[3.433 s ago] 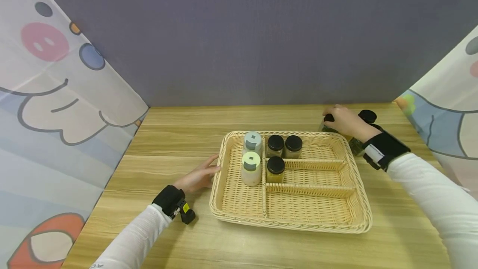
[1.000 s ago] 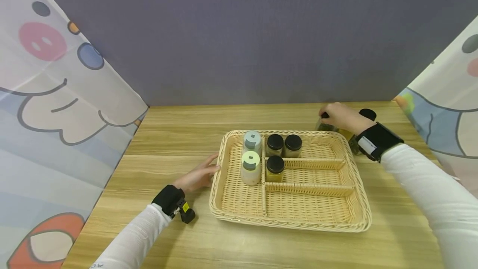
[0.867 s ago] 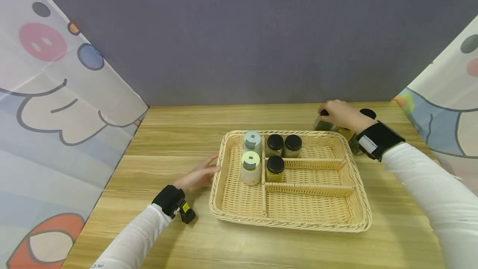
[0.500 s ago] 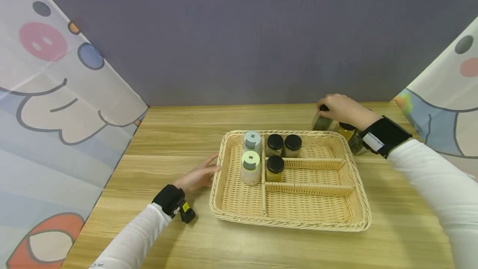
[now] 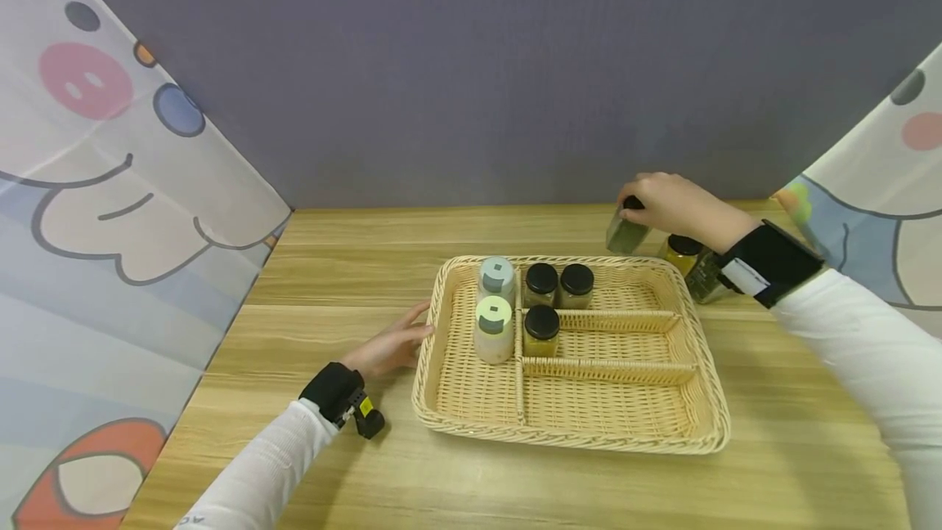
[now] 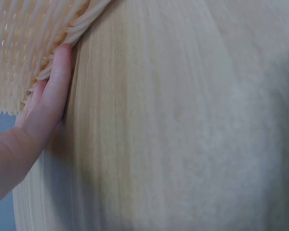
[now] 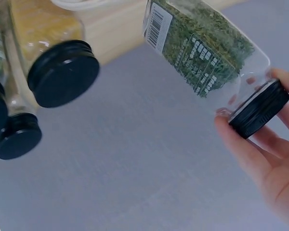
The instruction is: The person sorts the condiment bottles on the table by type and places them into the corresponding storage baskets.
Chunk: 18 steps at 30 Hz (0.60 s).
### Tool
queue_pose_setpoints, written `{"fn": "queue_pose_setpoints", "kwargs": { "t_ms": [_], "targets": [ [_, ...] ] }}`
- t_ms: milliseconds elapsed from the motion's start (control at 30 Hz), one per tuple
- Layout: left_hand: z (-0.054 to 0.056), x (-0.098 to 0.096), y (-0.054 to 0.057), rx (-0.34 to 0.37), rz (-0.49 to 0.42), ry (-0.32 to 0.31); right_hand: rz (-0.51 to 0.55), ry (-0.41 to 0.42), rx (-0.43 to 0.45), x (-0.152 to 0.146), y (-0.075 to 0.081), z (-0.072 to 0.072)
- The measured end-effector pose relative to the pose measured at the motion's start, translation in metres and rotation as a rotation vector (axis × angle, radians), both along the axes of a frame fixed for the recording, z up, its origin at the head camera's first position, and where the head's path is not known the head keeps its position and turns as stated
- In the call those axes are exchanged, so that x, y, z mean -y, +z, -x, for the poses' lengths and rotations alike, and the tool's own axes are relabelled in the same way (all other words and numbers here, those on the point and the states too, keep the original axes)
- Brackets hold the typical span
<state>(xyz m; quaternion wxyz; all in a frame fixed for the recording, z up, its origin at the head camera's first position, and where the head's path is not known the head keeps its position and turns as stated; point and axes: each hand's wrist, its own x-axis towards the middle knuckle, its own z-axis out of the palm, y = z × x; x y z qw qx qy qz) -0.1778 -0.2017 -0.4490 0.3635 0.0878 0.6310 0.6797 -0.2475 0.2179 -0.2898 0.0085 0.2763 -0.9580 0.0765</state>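
My right hand [image 5: 673,203] pinches the black lid of a clear spice jar [image 5: 625,234] behind the basket's back right part. In the right wrist view, this jar [image 7: 207,53] holds dried green herbs and has a printed label with a barcode; thumb and fingers are around its lid. My left hand [image 5: 390,350] rests against the left side of a divided wicker basket [image 5: 574,438]. The left wrist view shows its fingers [image 6: 58,86] extended along the outer wall, just under the rim.
In the basket's left compartment stand a blue-lidded shaker [image 5: 496,278] and a yellow-green-lidded shaker [image 5: 494,334]. Black-lidded jars [image 5: 541,334] stand in the back and middle right compartments. Behind the right corner are a yellow-filled jar [image 5: 679,253] and a labelled jar [image 5: 705,278], partly hidden by my wrist.
My right hand has moved up and left in the head view with the herb jar, which now tilts. The yellow-filled jar behind it shows more. My left hand and the basket have stayed put.
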Motion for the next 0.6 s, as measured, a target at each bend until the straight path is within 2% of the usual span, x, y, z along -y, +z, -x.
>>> {"fn": "queue_pose_setpoints", "kwargs": {
  "t_ms": [600],
  "targets": [
    [0.001, 0.000, -0.003, 0.004, -0.003, 0.004, -0.037, 0.022, -0.020, 0.008, 0.020, -0.016]
  ]
}}
